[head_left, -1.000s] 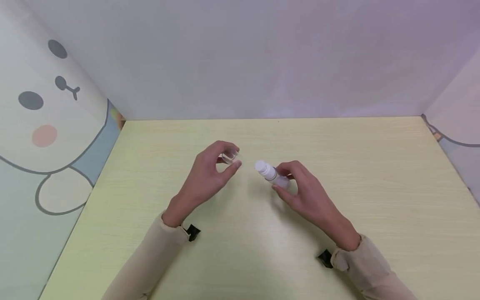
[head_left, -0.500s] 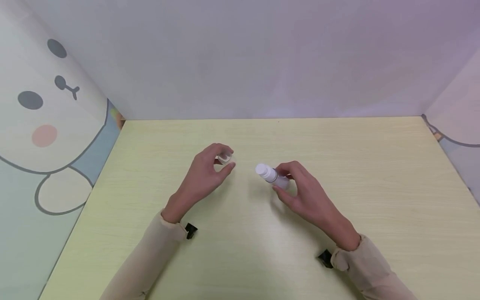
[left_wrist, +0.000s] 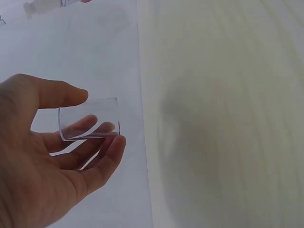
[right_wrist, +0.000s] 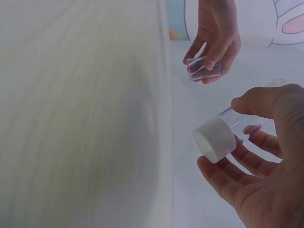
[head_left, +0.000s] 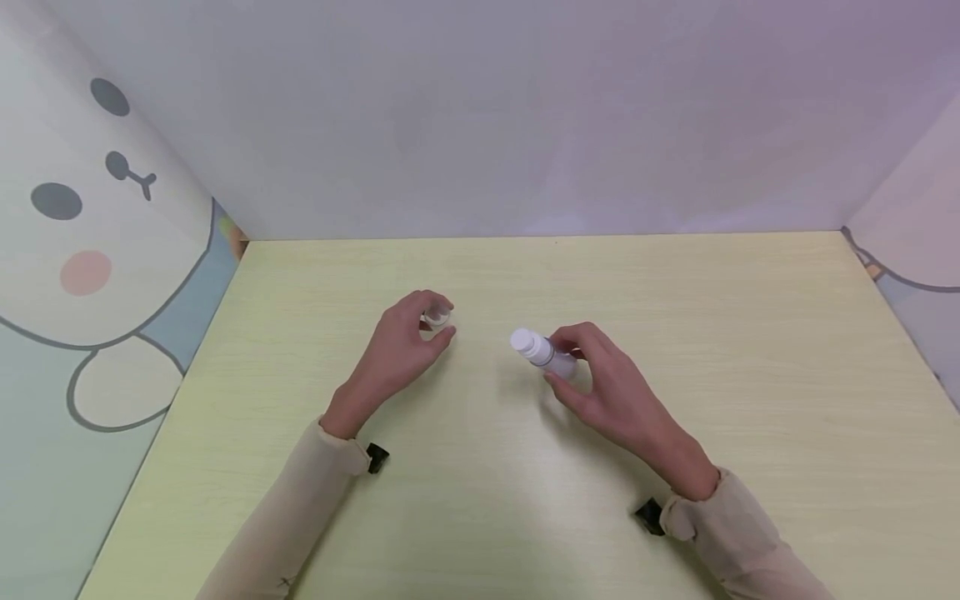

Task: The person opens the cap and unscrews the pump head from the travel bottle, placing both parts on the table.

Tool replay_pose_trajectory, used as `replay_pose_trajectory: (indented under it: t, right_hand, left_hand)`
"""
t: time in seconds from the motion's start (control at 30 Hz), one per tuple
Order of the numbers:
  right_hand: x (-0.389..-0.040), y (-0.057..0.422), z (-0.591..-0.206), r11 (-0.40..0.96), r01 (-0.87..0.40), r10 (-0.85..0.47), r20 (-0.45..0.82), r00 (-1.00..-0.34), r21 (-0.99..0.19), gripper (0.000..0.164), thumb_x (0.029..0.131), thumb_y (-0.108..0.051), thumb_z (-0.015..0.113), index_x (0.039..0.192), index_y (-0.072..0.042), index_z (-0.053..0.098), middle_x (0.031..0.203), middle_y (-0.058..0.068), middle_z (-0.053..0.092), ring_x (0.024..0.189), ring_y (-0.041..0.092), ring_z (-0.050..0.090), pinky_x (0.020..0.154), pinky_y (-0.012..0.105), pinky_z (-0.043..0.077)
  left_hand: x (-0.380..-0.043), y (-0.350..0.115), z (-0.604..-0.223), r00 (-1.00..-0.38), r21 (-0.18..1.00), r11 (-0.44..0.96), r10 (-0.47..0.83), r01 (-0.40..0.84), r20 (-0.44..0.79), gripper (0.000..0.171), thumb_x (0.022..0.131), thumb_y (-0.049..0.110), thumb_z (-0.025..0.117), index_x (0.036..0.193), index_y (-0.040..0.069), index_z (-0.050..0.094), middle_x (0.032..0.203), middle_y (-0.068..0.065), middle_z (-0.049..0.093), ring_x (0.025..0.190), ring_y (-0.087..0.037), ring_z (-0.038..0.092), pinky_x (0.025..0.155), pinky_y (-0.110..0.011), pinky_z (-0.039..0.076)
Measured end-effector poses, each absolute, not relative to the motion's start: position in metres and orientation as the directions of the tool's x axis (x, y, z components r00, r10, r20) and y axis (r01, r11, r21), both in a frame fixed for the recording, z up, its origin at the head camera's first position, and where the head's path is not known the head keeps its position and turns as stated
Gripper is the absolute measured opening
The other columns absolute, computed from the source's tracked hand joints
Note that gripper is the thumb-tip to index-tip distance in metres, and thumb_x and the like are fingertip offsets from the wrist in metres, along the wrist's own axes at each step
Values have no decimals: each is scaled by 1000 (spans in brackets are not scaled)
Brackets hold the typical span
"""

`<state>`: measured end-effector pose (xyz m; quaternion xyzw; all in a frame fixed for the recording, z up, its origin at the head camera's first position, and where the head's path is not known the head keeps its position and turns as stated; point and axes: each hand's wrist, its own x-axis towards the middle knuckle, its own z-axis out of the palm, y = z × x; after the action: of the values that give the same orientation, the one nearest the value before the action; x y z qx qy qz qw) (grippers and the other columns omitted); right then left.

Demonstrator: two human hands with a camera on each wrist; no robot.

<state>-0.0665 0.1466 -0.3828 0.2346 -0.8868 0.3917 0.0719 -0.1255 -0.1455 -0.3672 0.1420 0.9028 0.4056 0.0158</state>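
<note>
My left hand (head_left: 401,346) pinches a small clear plastic cap (head_left: 437,316) between thumb and fingers, above the table left of centre. In the left wrist view the see-through cap (left_wrist: 90,118) has the thumb on one side and the fingertips on the other. My right hand (head_left: 615,383) grips a small pump bottle (head_left: 555,360) with a white top, which leans toward the upper left. The right wrist view shows its white base (right_wrist: 214,140) and clear body, fingers round it. A gap separates cap and bottle.
A pale wood-grain table (head_left: 480,500) lies under both hands. A plain light wall (head_left: 525,125) stands along its back edge. Cartoon-printed panels (head_left: 90,367) flank it left and right. Black wrist pieces (head_left: 377,458) show at both sleeve cuffs.
My left hand has moved left and slightly down in the head view with the cap, widening the gap to the bottle. My right hand and the bottle have hardly moved.
</note>
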Motion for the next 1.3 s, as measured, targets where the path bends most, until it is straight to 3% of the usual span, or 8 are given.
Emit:
replay_pose_trajectory:
  t: [0.4, 0.93, 1.3]
  right_hand:
    - [-67, 147, -384, 585, -469, -360, 307, -881, -661, 42, 89, -9, 81, 122, -10, 56, 117, 1, 63, 109, 18, 67, 94, 43, 58]
    - [-66, 146, -384, 583, -471, -361, 309, -880, -662, 41, 89, -9, 81, 122, -9, 56, 116, 1, 63, 109, 19, 67, 93, 45, 58]
    - [-66, 146, -384, 585, -476, -363, 313, -878, -657, 41, 89, -10, 81, 121, -10, 56, 116, 1, 63, 109, 19, 67, 93, 45, 58]
  left_hand:
    - [-130, -151, -375, -972, 669, 721, 233, 177, 7, 27, 96, 13, 71, 121, 4, 67, 115, -12, 67, 105, -28, 65, 94, -44, 58]
    - [-130, -157, -381, -974, 648, 745, 226, 159, -21, 28, 96, 11, 69, 122, 3, 66, 112, -14, 68, 97, -29, 63, 86, -44, 53]
    - [-131, -156, -379, -972, 628, 764, 229, 146, -52, 29, 96, 10, 69, 124, 2, 65, 113, -16, 69, 97, -29, 64, 88, -44, 54]
